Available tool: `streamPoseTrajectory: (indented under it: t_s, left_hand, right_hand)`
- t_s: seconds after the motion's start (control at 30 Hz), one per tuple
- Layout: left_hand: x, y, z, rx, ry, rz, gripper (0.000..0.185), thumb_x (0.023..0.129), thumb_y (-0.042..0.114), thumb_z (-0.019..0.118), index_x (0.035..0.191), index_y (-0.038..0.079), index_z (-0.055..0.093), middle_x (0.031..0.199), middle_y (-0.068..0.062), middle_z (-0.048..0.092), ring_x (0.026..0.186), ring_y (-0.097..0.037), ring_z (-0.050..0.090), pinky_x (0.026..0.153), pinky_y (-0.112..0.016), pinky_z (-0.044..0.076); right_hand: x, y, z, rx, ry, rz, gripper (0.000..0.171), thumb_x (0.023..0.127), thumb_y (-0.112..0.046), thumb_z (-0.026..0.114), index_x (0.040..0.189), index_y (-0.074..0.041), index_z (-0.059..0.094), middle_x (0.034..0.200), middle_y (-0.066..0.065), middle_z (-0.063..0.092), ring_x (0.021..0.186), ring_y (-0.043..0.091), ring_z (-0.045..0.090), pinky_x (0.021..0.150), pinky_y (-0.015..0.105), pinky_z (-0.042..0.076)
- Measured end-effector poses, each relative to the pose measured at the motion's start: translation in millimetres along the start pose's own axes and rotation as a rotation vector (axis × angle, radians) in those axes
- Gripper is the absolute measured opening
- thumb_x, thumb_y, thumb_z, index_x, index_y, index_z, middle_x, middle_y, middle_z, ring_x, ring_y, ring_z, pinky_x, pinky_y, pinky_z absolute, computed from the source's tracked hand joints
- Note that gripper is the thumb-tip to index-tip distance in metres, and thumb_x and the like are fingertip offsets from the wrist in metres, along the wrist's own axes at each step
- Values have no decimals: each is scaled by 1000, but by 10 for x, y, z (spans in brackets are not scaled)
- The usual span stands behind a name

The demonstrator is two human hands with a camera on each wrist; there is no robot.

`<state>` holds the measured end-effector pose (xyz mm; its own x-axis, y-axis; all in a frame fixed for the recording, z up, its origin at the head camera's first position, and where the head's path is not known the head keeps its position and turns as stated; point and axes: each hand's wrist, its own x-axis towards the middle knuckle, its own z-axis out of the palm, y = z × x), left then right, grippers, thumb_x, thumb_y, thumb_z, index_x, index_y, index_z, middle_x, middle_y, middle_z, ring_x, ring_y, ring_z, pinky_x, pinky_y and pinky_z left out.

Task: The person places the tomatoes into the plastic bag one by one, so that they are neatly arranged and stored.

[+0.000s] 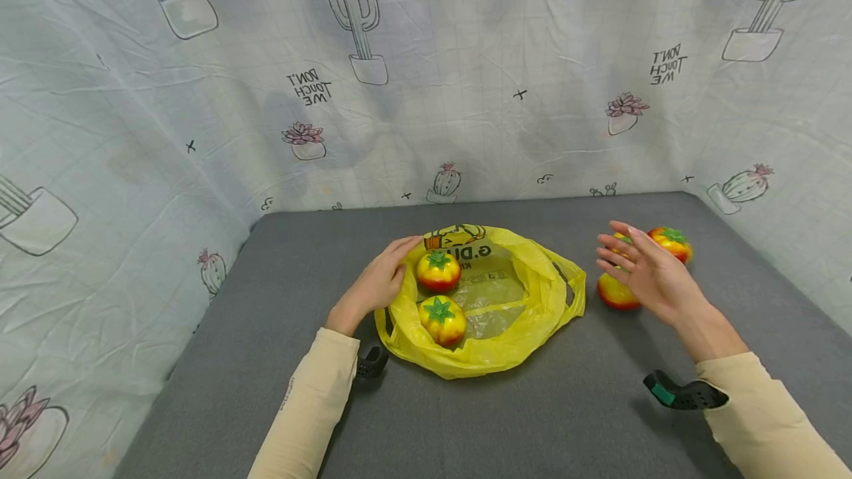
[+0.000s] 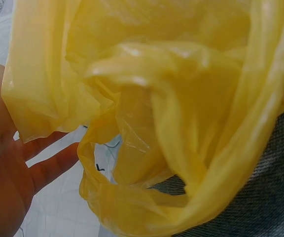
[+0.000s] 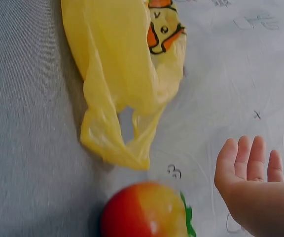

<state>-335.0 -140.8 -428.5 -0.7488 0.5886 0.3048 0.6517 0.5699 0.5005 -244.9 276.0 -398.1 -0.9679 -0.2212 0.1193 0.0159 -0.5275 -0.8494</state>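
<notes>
Two toy tomatoes (image 1: 439, 294) are lying inside the yellow plastic bag (image 1: 532, 316) at the middle of the grey table (image 1: 266, 301) in the head view. The left hand (image 1: 379, 283) is pressing relaxed fingers against the bag's left rim. The right hand (image 1: 648, 272) is hovering spread, grasping nothing, over two more tomatoes (image 1: 615, 293) near the right edge.

The left wrist view is showing straight fingers (image 2: 48, 165) touching the bag (image 2: 181, 98).

The right wrist view is showing released fingers (image 3: 245, 158) above one tomato (image 3: 142, 212), near the bag's handle (image 3: 122, 143).
</notes>
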Motion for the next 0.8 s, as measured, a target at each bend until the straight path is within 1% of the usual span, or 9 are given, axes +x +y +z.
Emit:
streamPoseTrajectory:
  t_s: [0.1, 0.23, 0.4, 0.47, 0.53, 0.57, 0.67, 0.73, 0.8]
  left_hand:
    - [0, 3, 0, -1, -4, -5, 54, 93, -10, 43, 146, 3, 38, 145, -16, 38, 129, -30, 41, 98, -45, 39]
    - [3, -1, 3, -2, -6, -5, 55, 93, -10, 43, 146, 2, 37, 145, -17, 38, 129, -31, 41, 98, -45, 38]
    - [7, -8, 1, -2, -8, 3, 55, 93, -11, 43, 146, 2, 36, 145, -18, 37, 128, -32, 41, 89, -42, 41]
    - [6, -1, -4, -5, -11, 0, 55, 94, -10, 43, 147, 2, 36, 146, -18, 36, 128, -32, 41, 84, -42, 40]
    - [5, 3, -2, -4, -17, -7, 55, 94, -10, 42, 147, 3, 36, 146, -18, 36, 128, -31, 41, 83, -41, 40]
    - [5, 7, -1, -8, -20, -12, 55, 94, -10, 42, 147, 3, 36, 146, -17, 35, 128, -31, 41, 83, -40, 40]
    - [7, 12, 5, -13, -28, -21, 54, 95, -9, 42, 147, 4, 36, 147, -16, 35, 128, -30, 41, 83, -40, 40]
    - [7, 8, 11, -18, -28, -20, 54, 95, -9, 42, 147, 4, 36, 147, -15, 35, 128, -29, 41, 84, -40, 40]
    - [4, 4, 16, -18, -24, -14, 54, 95, -9, 42, 147, 4, 36, 147, -16, 36, 129, -30, 40, 86, -41, 41]
  right_hand:
    - [-53, -38, -83, -11, 12, -18, 30, 105, -19, 33, 128, -14, 51, 118, 4, 59, 107, 19, 58, 89, 31, 47]
    - [-126, -94, -197, 22, 15, -37, 32, 105, -16, 32, 126, -13, 56, 119, 5, 59, 106, 20, 59, 88, 31, 47]
    - [-213, -138, -317, 48, 39, -64, 31, 105, -14, 33, 123, -10, 58, 116, 7, 61, 103, 21, 60, 86, 31, 48]
    - [-245, -144, -354, 57, 59, -73, 31, 104, -13, 33, 121, -10, 58, 114, 8, 61, 101, 21, 60, 85, 31, 48]
    - [-280, -146, -391, 60, 98, -80, 28, 104, -13, 35, 120, -9, 58, 112, 7, 61, 99, 21, 60, 82, 31, 49]
    - [-297, -146, -407, 40, 130, -82, 26, 104, -14, 37, 120, -9, 56, 111, 6, 61, 98, 20, 61, 81, 31, 49]
    - [-341, -133, -453, -78, 243, -75, 20, 102, -16, 43, 121, -11, 47, 106, 0, 61, 94, 14, 60, 77, 27, 49]
    - [-364, -115, -476, -181, 320, -51, 21, 100, -19, 48, 120, -13, 44, 103, -5, 61, 91, 10, 58, 74, 23, 49]
    - [-383, -87, -499, -276, 379, -14, 21, 99, -22, 52, 117, -17, 44, 102, -10, 58, 89, 6, 56, 73, 20, 48]
